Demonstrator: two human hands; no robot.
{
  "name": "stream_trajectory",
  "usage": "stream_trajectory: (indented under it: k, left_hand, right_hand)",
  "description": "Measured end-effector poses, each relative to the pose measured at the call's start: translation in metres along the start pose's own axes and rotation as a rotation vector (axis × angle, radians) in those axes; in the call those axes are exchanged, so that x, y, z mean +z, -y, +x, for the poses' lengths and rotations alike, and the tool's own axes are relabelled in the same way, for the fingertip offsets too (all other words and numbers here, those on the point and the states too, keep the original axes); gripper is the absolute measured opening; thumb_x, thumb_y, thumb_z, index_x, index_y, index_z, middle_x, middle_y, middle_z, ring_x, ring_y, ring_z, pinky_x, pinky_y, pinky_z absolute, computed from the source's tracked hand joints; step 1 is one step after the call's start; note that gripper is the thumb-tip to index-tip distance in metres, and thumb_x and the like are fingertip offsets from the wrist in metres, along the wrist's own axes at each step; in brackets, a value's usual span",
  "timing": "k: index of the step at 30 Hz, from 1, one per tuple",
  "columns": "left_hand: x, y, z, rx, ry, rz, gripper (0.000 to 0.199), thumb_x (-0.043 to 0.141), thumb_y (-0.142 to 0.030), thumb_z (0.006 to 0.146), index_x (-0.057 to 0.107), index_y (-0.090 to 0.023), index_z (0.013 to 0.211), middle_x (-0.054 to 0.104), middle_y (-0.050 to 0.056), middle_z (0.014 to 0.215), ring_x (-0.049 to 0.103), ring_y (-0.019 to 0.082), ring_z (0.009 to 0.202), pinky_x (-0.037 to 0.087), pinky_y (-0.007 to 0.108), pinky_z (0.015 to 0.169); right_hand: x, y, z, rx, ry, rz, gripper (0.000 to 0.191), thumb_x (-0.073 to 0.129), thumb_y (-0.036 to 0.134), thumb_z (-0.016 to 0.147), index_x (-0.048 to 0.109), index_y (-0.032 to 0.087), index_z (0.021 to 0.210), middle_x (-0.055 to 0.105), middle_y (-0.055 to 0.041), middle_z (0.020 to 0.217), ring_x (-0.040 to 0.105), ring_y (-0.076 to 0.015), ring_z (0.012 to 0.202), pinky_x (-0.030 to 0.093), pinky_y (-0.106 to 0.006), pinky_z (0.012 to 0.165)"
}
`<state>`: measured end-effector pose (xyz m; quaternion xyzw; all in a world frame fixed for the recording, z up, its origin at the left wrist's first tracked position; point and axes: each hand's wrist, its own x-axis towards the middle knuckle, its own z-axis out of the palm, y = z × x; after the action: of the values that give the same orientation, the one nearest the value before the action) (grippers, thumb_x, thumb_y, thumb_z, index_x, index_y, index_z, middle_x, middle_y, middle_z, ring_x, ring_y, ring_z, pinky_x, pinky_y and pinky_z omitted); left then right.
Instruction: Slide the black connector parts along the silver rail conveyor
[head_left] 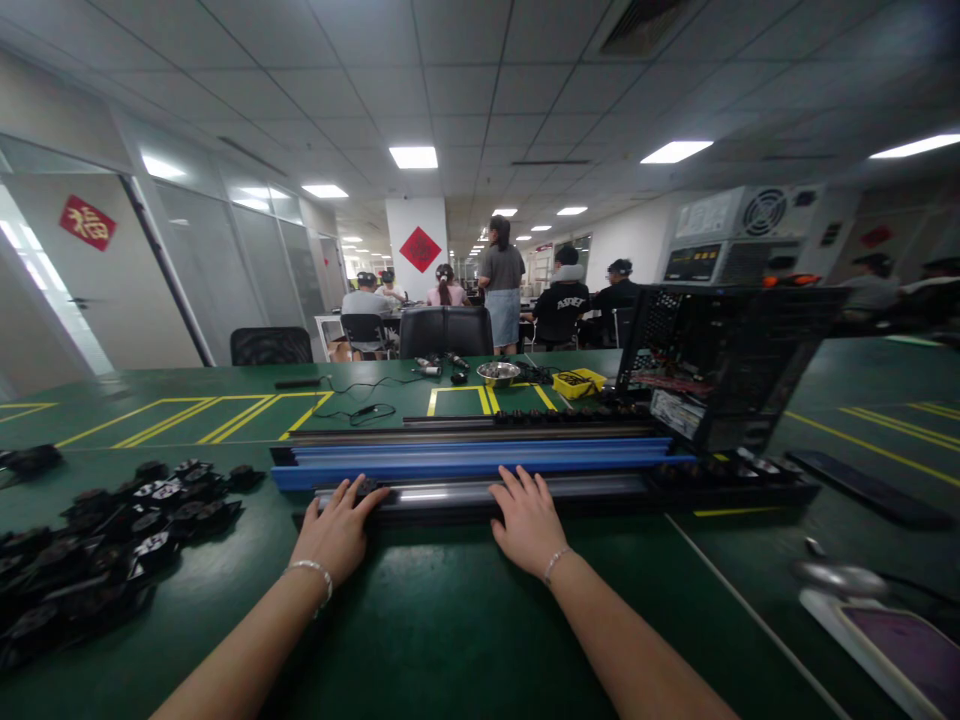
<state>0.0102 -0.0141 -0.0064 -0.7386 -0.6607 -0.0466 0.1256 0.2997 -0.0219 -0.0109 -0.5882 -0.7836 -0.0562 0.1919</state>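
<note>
A long dark rail [442, 494] with a shiny grey top lies crosswise in front of me on the green table. My left hand [334, 535] rests on its left end, fingers and thumb spread. Between that thumb and forefinger sits a small dark piece [366, 487], too small to name. Farther right, my right hand [529, 525] lies open along the same rail, its fingertips reaching toward the blue rail [450, 465] just behind. Neither hand wraps round anything. More dark rails [450, 435] run parallel at the back.
Black fan-like parts [161, 510] are heaped at left. An open computer case [720, 360] stands at right, with power supplies [735, 235] on top. A metal bowl [498, 373], a yellow basket [577, 382] and cables lie behind; a phone [885, 640] is near right. People sit beyond.
</note>
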Motion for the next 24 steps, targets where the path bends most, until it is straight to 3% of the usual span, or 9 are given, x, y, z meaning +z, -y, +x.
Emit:
stream_trajectory:
  k: [24]
  left_hand:
    - [0.000, 0.024, -0.002, -0.048, 0.036, -0.007, 0.066, 0.037, -0.007, 0.069, 0.039, -0.038, 0.128, 0.028, 0.002, 0.144, 0.018, 0.025, 0.133, 0.026, 0.056, 0.097]
  right_hand:
    - [0.001, -0.001, 0.000, -0.001, -0.006, 0.003, 0.045, 0.052, 0.032, 0.072, 0.051, 0.024, 0.116, 0.035, -0.0045, 0.139, 0.023, -0.0271, 0.129, 0.009, -0.044, 0.105]
